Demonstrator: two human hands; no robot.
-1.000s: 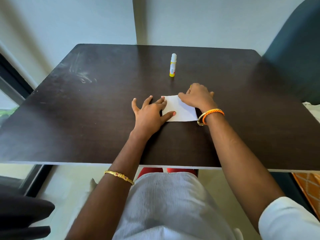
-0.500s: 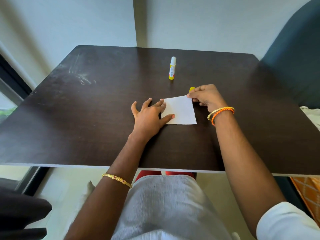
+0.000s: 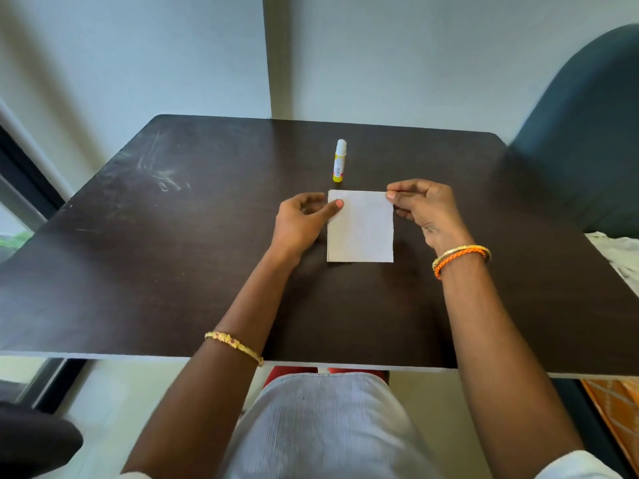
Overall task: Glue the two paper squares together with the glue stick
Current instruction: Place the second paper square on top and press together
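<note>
A white paper square is held squarely over the dark table, its lower edge close to the tabletop. A second layer shows along its left and bottom edges. My left hand pinches the upper left corner, thumb on top. My right hand pinches the upper right corner. A capped glue stick, white with a yellow base, stands upright just beyond the paper, apart from both hands.
A dark teal chair back rises at the right. White cloth lies by the table's right edge. A wall stands right behind the table. A window frame is at the left.
The paper lay tilted under my flat left hand; now both hands pinch its top corners and it sits square to me. My right hand came off the paper's surface to the corner.
</note>
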